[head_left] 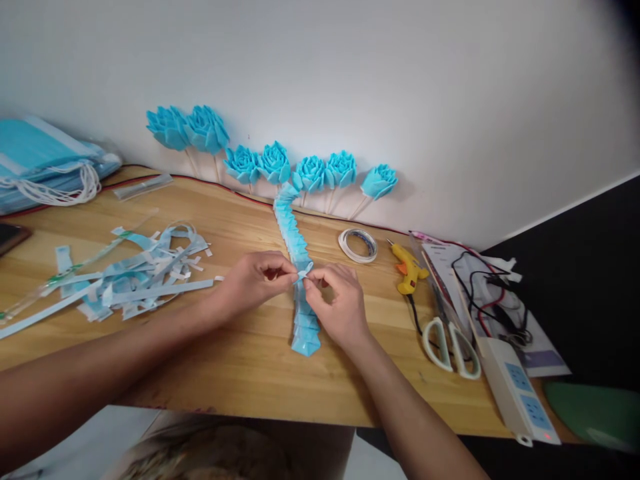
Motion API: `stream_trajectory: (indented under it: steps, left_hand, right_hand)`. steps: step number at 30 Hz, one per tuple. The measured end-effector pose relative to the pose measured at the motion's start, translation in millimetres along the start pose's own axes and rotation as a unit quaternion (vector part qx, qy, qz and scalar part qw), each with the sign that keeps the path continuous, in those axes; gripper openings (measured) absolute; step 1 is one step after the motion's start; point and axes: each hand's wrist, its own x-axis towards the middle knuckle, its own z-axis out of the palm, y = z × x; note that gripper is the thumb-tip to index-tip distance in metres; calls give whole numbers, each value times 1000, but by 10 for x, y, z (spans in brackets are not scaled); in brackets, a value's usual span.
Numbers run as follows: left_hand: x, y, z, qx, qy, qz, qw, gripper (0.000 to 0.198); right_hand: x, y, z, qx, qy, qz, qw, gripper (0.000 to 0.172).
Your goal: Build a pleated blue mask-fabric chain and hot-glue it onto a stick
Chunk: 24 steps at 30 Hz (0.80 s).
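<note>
Between my left hand [255, 283] and my right hand [340, 297], a small light-blue folded piece [303, 273] is pinched at its two sides by thumbs and fingertips. Beneath it, a long row of overlapping blue folded petals [287, 217] runs across the wooden table from the wall side toward the front edge. My hands hide part of this row's middle. Past its far end, blue handmade flowers [274, 162] on thin sticks lean against the wall.
Cut blue and white scraps [145, 273] lie in a heap at left, below stacked face masks [45, 160]. On the right are a tape roll [358, 246], a yellow glue gun [410, 267], white-handled scissors [450, 347] and a power strip [517, 390] with cables.
</note>
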Motion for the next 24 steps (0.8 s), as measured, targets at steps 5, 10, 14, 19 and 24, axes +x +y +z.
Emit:
stream_trajectory:
  steps: [5, 10, 14, 19, 24]
  left_hand:
    - [-2, 6, 1, -2, -1, -1, 1000, 19]
    - [-4, 2, -5, 1, 2, 8, 1000, 19]
    - [-1, -2, -5, 1, 5, 7, 1000, 19]
    - [5, 23, -6, -2, 5, 2, 1000, 19]
    - [17, 24, -38, -17, 27, -39, 999, 20]
  right_hand:
    - [-4, -6, 3, 2, -8, 5, 1000, 11]
    - [-5, -8, 4, 2, -9, -3, 1000, 10]
    - [-13, -1, 7, 1, -11, -3, 1000, 11]
    - [-19, -2, 5, -2, -8, 7, 1000, 13]
    - [-2, -11, -5, 15, 9, 25, 1000, 15]
